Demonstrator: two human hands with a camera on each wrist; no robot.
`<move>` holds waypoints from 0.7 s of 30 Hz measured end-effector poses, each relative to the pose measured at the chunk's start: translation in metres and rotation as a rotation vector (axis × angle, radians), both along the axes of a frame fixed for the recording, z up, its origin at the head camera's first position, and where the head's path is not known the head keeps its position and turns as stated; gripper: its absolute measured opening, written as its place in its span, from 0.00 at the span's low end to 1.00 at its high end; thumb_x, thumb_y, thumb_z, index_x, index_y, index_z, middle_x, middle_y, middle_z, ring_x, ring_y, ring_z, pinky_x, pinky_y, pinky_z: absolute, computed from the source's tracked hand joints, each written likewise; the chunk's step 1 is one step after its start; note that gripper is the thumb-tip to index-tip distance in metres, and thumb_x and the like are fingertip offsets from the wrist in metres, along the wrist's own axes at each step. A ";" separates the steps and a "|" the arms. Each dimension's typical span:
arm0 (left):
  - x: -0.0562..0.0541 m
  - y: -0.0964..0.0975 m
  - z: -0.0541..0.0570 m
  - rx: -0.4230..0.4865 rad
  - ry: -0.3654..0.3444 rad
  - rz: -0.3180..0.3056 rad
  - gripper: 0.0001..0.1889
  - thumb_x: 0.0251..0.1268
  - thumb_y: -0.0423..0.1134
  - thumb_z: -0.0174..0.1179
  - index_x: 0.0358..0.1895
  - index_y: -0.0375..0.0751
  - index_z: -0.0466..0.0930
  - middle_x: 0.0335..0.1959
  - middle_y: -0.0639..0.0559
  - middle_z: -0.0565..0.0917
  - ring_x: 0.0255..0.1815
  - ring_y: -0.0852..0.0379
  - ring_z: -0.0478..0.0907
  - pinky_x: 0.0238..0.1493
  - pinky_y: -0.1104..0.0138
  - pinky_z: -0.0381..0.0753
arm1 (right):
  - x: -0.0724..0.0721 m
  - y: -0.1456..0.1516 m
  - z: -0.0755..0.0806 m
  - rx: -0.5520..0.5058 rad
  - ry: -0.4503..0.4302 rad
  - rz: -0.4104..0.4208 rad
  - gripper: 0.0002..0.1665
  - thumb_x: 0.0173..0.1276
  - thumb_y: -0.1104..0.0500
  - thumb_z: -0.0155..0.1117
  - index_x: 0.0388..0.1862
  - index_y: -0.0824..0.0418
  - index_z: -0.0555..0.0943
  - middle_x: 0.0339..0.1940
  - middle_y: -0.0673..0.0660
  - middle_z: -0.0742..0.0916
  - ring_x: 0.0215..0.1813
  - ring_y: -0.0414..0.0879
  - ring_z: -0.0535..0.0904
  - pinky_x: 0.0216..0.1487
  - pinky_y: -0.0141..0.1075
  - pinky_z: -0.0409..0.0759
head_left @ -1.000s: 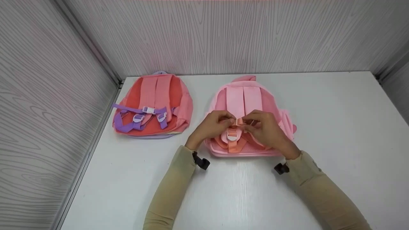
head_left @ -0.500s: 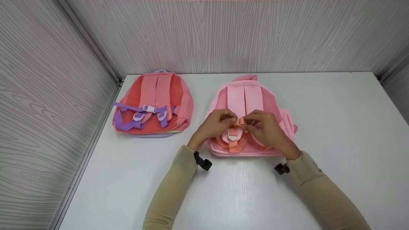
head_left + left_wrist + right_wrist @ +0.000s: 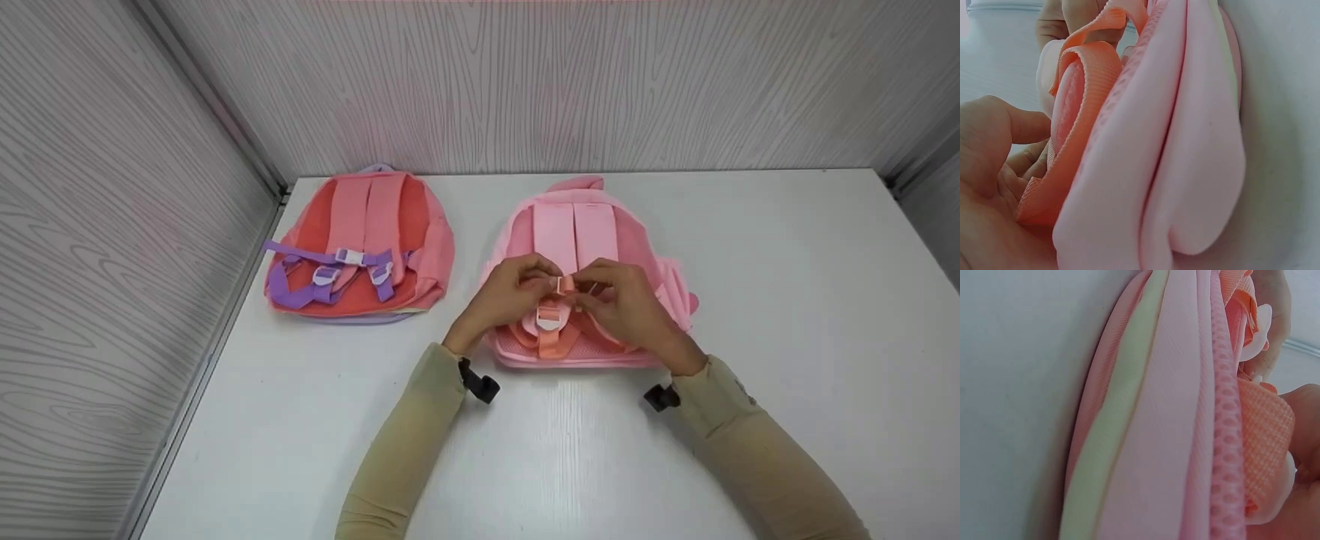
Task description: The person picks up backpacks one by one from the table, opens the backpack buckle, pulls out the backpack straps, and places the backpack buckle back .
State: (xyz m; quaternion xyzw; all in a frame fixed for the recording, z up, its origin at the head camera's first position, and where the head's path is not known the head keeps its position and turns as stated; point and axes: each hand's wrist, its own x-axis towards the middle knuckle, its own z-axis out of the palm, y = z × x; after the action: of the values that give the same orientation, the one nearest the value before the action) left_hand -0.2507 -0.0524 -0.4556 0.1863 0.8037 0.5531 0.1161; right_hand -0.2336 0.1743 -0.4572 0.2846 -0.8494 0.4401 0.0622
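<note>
I'm at the fastening step, my left hand and right hand each pinching a half of the chest clip at the pink backpack's middle, seemingly unlatched; next, align the halves squarely and press.

pink backpack lies straps-up, orange chest strap pinched.
</note>
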 end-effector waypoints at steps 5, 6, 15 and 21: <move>0.001 -0.003 0.003 -0.099 0.034 -0.012 0.10 0.80 0.37 0.58 0.54 0.42 0.87 0.48 0.51 0.89 0.47 0.58 0.83 0.53 0.65 0.82 | 0.000 0.000 -0.001 0.006 0.008 -0.004 0.12 0.67 0.63 0.79 0.49 0.59 0.93 0.39 0.52 0.91 0.41 0.44 0.86 0.43 0.36 0.87; 0.000 -0.005 0.003 -0.119 0.041 -0.015 0.10 0.80 0.38 0.58 0.54 0.43 0.88 0.47 0.51 0.89 0.46 0.58 0.83 0.53 0.64 0.82 | 0.000 0.000 -0.001 0.005 0.005 -0.004 0.13 0.67 0.63 0.79 0.50 0.59 0.93 0.39 0.52 0.91 0.41 0.44 0.86 0.44 0.36 0.87; -0.002 -0.010 0.004 -0.139 0.060 -0.038 0.11 0.81 0.39 0.59 0.53 0.40 0.89 0.44 0.50 0.89 0.45 0.59 0.82 0.53 0.65 0.81 | 0.000 0.001 0.000 -0.004 0.010 0.001 0.12 0.67 0.62 0.79 0.49 0.58 0.93 0.39 0.51 0.91 0.41 0.44 0.86 0.43 0.35 0.86; -0.001 -0.007 0.002 -0.092 0.053 -0.039 0.10 0.81 0.37 0.58 0.52 0.38 0.89 0.44 0.49 0.89 0.43 0.59 0.82 0.49 0.68 0.81 | 0.001 0.000 0.000 -0.006 0.004 0.006 0.12 0.68 0.63 0.78 0.49 0.58 0.93 0.39 0.52 0.91 0.41 0.43 0.86 0.43 0.35 0.87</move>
State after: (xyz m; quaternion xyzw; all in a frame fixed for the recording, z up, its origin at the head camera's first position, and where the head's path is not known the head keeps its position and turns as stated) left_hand -0.2520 -0.0593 -0.4533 0.2108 0.8272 0.5082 0.1141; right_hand -0.2328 0.1743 -0.4571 0.2880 -0.8470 0.4422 0.0634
